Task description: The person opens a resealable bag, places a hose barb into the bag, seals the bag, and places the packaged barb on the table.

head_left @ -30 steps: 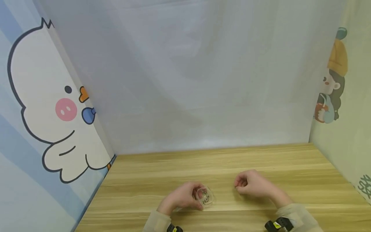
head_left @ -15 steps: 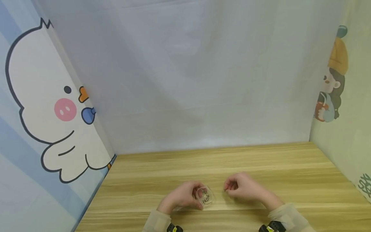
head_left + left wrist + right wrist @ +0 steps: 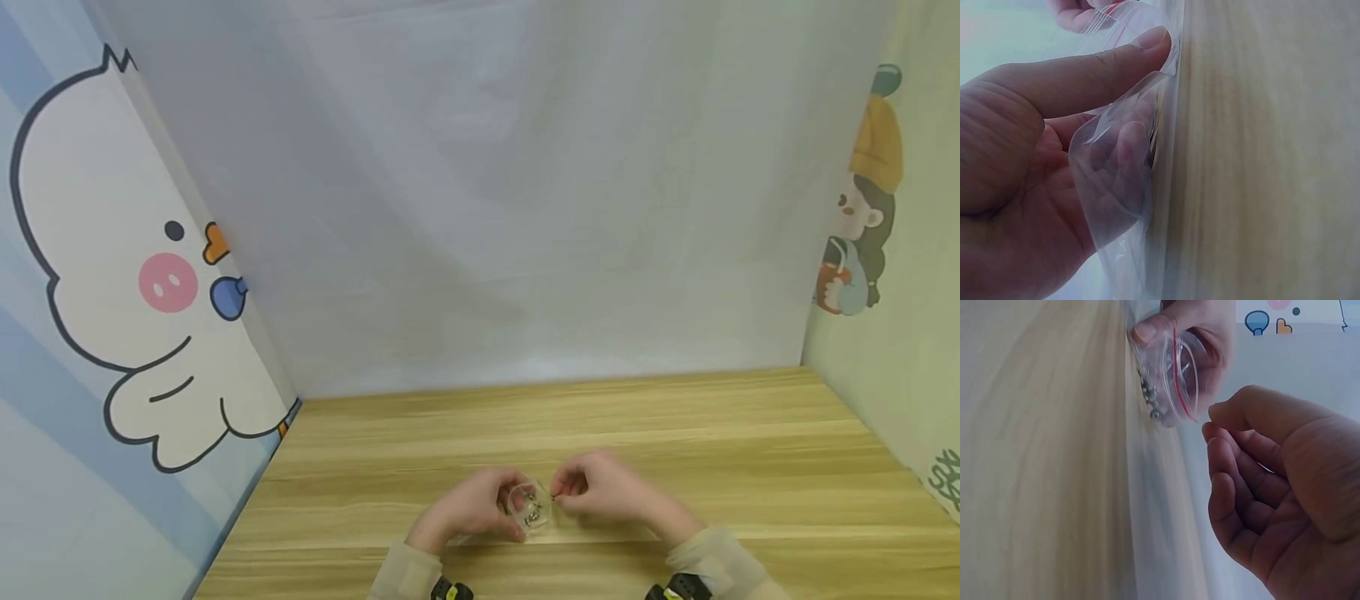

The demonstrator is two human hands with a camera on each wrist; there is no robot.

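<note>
My left hand point(image 3: 476, 507) holds a clear zip-lock bag point(image 3: 1186, 394) by its side, thumb and fingers bent round it, so its mouth gapes toward my right hand. A red line runs along the seal. Several small silvery screws point(image 3: 1149, 399) lie in the bag. In the left wrist view, part of the clear plastic point(image 3: 1100, 165) covers my fingers. Beside the bag's mouth, my right hand point(image 3: 611, 490) pinches a tiny dark piece, seemingly a small screw point(image 3: 553, 498), between thumb and index finger. The fingertips mostly hide it, and its shape is hard to make out.
Both hands are over a wood-grain table point(image 3: 375, 442). A pale grey curtain point(image 3: 525, 208) rises along its far edge, with printed cartoon panels at left point(image 3: 97, 250) and right point(image 3: 900, 375). Each wrist wears a black strap-on device point(image 3: 678, 587).
My right hand has moved left with the small screw, from well apart to right beside the bag's mouth. My left hand and the bag have stayed in place.
</note>
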